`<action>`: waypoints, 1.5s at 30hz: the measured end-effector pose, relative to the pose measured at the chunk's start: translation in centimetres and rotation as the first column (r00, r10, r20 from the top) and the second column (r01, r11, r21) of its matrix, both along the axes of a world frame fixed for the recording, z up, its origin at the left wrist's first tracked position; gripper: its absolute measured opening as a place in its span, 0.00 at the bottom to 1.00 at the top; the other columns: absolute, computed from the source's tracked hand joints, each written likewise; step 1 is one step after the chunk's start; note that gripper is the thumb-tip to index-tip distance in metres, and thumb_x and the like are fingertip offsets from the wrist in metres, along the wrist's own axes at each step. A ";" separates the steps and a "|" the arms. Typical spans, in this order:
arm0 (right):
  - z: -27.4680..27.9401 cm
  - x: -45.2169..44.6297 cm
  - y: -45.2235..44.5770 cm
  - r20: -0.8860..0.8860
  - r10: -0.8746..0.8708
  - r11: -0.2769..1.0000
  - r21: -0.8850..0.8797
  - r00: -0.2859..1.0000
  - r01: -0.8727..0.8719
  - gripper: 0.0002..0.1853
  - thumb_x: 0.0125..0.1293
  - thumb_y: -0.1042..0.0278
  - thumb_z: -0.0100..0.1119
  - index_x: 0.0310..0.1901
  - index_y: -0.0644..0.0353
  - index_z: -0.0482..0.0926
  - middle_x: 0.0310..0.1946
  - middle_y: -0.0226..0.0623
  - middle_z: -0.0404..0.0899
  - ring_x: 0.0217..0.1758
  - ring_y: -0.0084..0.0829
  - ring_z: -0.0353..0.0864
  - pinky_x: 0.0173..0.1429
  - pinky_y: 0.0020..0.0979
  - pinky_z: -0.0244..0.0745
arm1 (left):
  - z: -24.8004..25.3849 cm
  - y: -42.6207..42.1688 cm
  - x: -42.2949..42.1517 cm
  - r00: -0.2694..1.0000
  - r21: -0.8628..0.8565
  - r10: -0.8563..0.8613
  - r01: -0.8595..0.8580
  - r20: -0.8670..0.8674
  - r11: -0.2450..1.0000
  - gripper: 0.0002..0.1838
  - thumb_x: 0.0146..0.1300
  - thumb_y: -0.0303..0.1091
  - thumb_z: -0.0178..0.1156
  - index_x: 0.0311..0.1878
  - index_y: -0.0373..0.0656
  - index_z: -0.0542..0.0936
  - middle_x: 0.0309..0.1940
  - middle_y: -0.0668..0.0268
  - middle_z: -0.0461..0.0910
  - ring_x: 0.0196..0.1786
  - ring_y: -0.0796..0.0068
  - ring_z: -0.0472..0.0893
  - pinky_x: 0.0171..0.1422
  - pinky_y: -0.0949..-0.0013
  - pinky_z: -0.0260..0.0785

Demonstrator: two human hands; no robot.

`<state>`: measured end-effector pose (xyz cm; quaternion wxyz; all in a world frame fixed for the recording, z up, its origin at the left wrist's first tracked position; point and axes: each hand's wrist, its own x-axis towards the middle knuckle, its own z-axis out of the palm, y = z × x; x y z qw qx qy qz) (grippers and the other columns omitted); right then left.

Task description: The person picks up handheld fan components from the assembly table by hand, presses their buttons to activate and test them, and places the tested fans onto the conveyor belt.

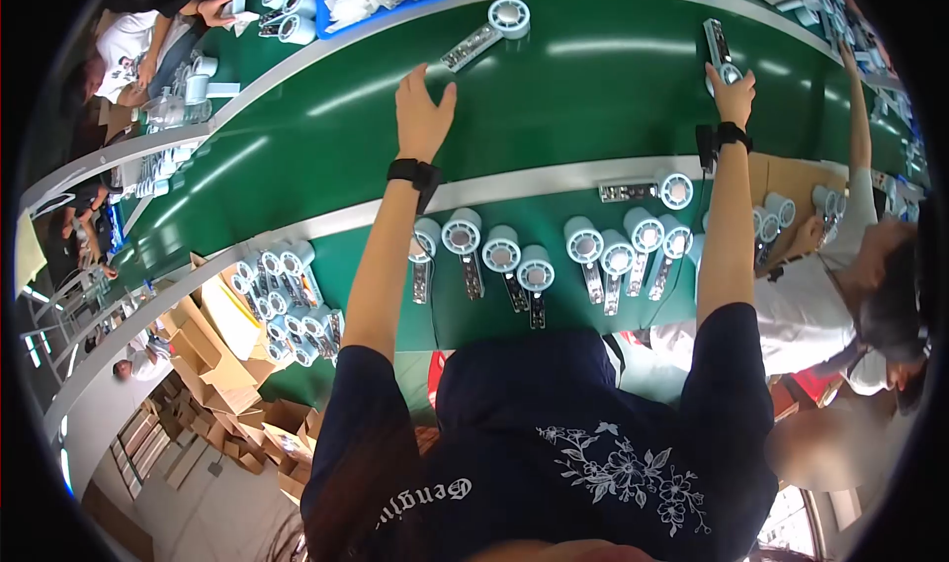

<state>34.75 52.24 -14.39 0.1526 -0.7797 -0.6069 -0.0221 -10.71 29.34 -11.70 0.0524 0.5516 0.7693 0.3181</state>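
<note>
My right hand (731,95) is closed around the round head of a light-blue device (717,40) on the green belt. The device's narrow, open handle, with electronic parts inside, points away from me. My left hand (425,117) reaches over the belt with its fingers apart, holding nothing. Just beyond its fingertips lies another such device (509,18), its handle (471,48) slanting towards my hand. Several more stand head-up along my near bench, including one round head (462,234) left of centre and another (647,231) nearer my right arm. One device (675,190) lies sideways by the rail.
A metal rail (534,178) separates the green belt (593,97) from my bench. Grouped devices (287,310) and cardboard boxes (213,345) are at left. Across the belt is a blue tray (386,3). A co-worker (830,285) sits close on my right, one arm extended.
</note>
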 end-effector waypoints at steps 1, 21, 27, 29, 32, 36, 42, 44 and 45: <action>-0.1 -0.2 0.1 -0.037 -0.044 0.993 -0.112 0.998 0.040 0.38 0.49 0.38 0.67 0.53 0.61 0.72 0.43 0.48 0.79 0.46 0.47 0.79 0.48 0.41 0.74 | 0.0 0.7 -0.1 1.000 0.004 0.005 -0.004 -0.010 1.000 0.26 0.60 0.42 0.61 0.58 0.41 0.71 0.52 0.55 0.74 0.56 0.56 0.73 0.55 0.58 0.67; 2.9 -16.1 -17.1 -0.669 -0.022 0.869 -0.380 0.743 -0.317 0.23 0.61 0.58 0.62 0.44 0.72 0.71 0.35 0.48 0.79 0.41 0.35 0.80 0.45 0.32 0.74 | 6.1 -6.1 3.3 0.679 -0.358 0.208 0.087 0.704 0.930 0.17 0.64 0.45 0.57 0.38 0.38 0.72 0.19 0.65 0.74 0.21 0.78 0.74 0.26 0.74 0.66; -0.8 -21.9 -20.1 -0.646 -0.037 0.901 -0.352 0.762 -0.254 0.23 0.63 0.55 0.59 0.46 0.71 0.70 0.31 0.42 0.78 0.30 0.26 0.77 0.34 0.28 0.72 | 12.8 -17.6 7.7 0.227 -0.228 0.226 -0.018 0.947 0.974 0.16 0.72 0.45 0.46 0.45 0.40 0.69 0.23 0.69 0.72 0.21 0.82 0.68 0.25 0.77 0.62; 1.3 -21.9 -21.0 -0.825 -0.105 0.880 -0.338 0.556 -0.335 0.22 0.64 0.56 0.59 0.47 0.69 0.71 0.30 0.39 0.77 0.28 0.24 0.75 0.32 0.26 0.70 | 13.4 -20.5 8.0 0.203 -0.167 0.163 0.006 0.966 0.986 0.15 0.74 0.43 0.42 0.49 0.41 0.68 0.27 0.68 0.72 0.22 0.83 0.67 0.25 0.77 0.62; 7.6 -21.3 -24.1 -0.955 -0.292 0.850 -0.287 0.057 -0.442 0.20 0.64 0.58 0.58 0.49 0.66 0.71 0.29 0.34 0.76 0.24 0.19 0.71 0.28 0.23 0.66 | 15.9 -23.1 8.6 0.088 -0.135 0.144 -0.106 0.986 0.985 0.15 0.74 0.43 0.41 0.51 0.41 0.67 0.31 0.67 0.73 0.24 0.83 0.68 0.26 0.78 0.63; 15.0 -21.6 -31.5 -0.976 -0.191 0.711 -0.209 0.101 -0.671 0.16 0.69 0.57 0.51 0.48 0.61 0.71 0.29 0.29 0.73 0.22 0.17 0.67 0.25 0.21 0.61 | 16.0 -26.6 7.0 0.001 0.004 -0.003 -0.141 1.000 0.990 0.16 0.74 0.41 0.41 0.55 0.40 0.65 0.35 0.65 0.73 0.26 0.83 0.69 0.26 0.78 0.63; 20.5 -23.1 -40.6 -0.965 -0.261 0.599 -0.132 -0.036 -0.790 0.17 0.74 0.52 0.38 0.40 0.58 0.68 0.26 0.26 0.70 0.19 0.15 0.64 0.21 0.18 0.53 | 16.1 -29.4 0.8 0.244 0.054 -0.063 0.045 0.968 0.998 0.19 0.73 0.38 0.42 0.61 0.38 0.60 0.36 0.66 0.72 0.27 0.84 0.69 0.27 0.80 0.62; 20.9 -23.3 -42.6 -0.975 -0.223 0.594 -0.122 -0.016 -0.795 0.18 0.75 0.50 0.36 0.38 0.58 0.68 0.25 0.26 0.69 0.18 0.14 0.63 0.21 0.18 0.52 | 16.3 -30.0 -0.3 0.360 0.048 -0.086 0.113 0.929 0.992 0.20 0.73 0.37 0.42 0.63 0.37 0.59 0.35 0.67 0.72 0.27 0.85 0.68 0.27 0.81 0.61; 21.0 -23.3 -43.4 -0.984 -0.176 0.587 -0.103 -0.002 -0.803 0.18 0.75 0.51 0.36 0.38 0.57 0.67 0.25 0.26 0.69 0.18 0.14 0.63 0.20 0.18 0.52 | 16.3 -30.3 -0.2 0.355 0.048 -0.088 0.119 0.931 0.992 0.20 0.73 0.37 0.42 0.63 0.37 0.59 0.35 0.67 0.72 0.27 0.85 0.68 0.27 0.81 0.61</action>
